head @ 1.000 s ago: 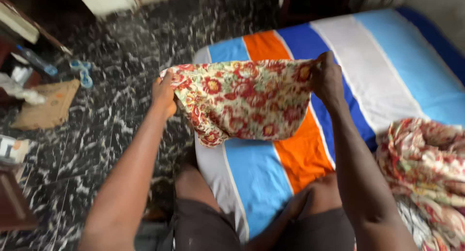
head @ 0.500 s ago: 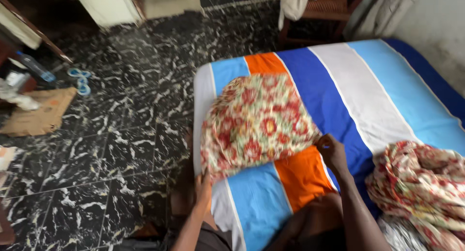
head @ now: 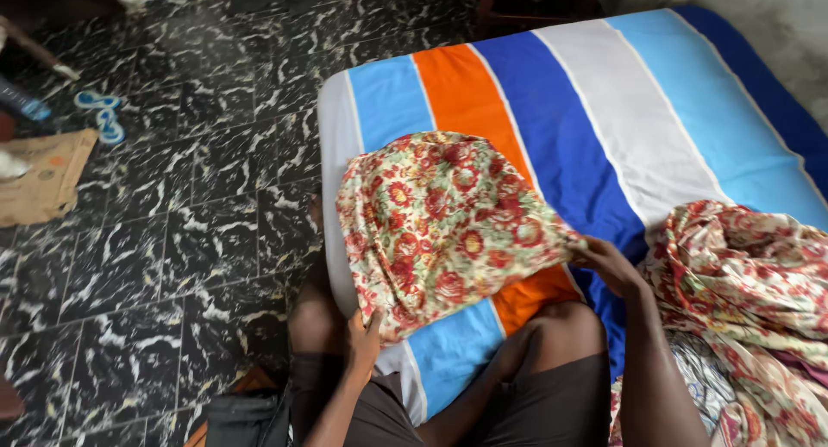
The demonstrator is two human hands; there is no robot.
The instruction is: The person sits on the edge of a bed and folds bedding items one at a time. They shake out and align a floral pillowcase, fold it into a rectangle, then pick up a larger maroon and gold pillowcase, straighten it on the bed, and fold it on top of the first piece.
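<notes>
Left hand (head: 362, 337) is pinching the near corner of a floral cloth (head: 440, 223), fingers curled shut on the hem just above the person's thigh. Right hand (head: 608, 264) is gripping the opposite near corner, fingers closed over the edge. Between the two hands the floral cloth is lying spread, cream with red and green flowers, slightly humped and rumpled, reaching away from both hands across the mattress (head: 621, 111). The cloth is resting on the near end of that mattress, covering parts of the orange, light blue and dark blue stripes. Beyond the hands the mattress cover is showing broad lengthwise bands: white edge, light blue, orange, dark blue, white, light blue, dark blue. Just to the outside of the right hand a bundle of crumpled floral fabric (head: 742, 292) is sitting heaped on the mattress, touching the forearm or nearly so. Person is sitting at the mattress end in dark shorts (head: 552, 404), one knee raised close under the right hand. Out past the left hand the floor (head: 172, 240) is black tile veined with white. Farther off on that side, a piece of brown cardboard (head: 43, 184) is lying flat, and a pair of blue sandals (head: 102, 115) is sitting beyond it.
</notes>
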